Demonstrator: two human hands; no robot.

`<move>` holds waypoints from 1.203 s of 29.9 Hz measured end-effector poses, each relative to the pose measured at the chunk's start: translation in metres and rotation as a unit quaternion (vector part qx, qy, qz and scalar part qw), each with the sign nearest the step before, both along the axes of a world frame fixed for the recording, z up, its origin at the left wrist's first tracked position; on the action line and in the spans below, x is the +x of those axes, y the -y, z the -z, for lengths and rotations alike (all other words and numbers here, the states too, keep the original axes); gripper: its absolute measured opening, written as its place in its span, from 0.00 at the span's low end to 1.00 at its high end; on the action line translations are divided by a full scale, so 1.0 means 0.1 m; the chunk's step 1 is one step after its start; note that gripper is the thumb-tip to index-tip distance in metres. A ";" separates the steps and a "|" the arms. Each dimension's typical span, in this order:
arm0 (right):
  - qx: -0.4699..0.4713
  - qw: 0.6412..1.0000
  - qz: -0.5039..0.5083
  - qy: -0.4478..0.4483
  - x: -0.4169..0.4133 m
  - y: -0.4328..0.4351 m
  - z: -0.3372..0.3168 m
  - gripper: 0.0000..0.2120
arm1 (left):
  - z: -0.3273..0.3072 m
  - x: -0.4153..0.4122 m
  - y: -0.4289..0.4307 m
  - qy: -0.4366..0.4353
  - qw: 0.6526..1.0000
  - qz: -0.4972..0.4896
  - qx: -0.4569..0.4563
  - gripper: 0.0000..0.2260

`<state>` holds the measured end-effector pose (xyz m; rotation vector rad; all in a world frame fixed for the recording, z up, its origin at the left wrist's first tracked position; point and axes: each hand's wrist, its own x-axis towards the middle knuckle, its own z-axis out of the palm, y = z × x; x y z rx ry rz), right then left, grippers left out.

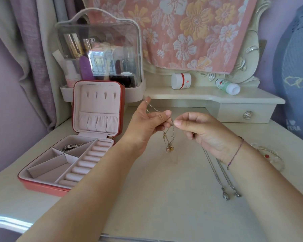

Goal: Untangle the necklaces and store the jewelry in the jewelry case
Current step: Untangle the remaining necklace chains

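Note:
A thin gold necklace with a small round pendant hangs above the middle of the table. My left hand pinches its chain, which runs up over the index finger. My right hand pinches the same chain just to the right, thumb tip meeting the left hand's fingers. A silver necklace with two pendants lies on the table under my right wrist. The red jewelry case stands open at the left, its lid upright, with a silver piece in a back compartment.
A clear bracelet with a red bead lies at the right. A clear cosmetics organiser stands behind the case. A white jar and a tipped bottle sit on the raised shelf with a drawer.

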<state>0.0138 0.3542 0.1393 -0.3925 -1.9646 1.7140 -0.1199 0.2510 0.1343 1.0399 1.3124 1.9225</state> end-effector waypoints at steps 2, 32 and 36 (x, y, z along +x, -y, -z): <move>-0.045 0.999 -0.004 -0.025 0.00 -0.01 -0.02 0.07 | 0.01 -0.01 0.00 -0.009 1.000 -0.009 -0.004 0.39; -0.098 0.989 0.102 -0.046 -0.02 -0.12 0.01 0.06 | 0.02 0.05 -0.01 -0.140 0.990 -0.010 -0.005 0.45; -0.079 0.991 0.093 -0.047 -0.02 -0.10 0.00 0.07 | 0.02 0.08 -0.01 -0.130 0.991 -0.028 0.013 0.44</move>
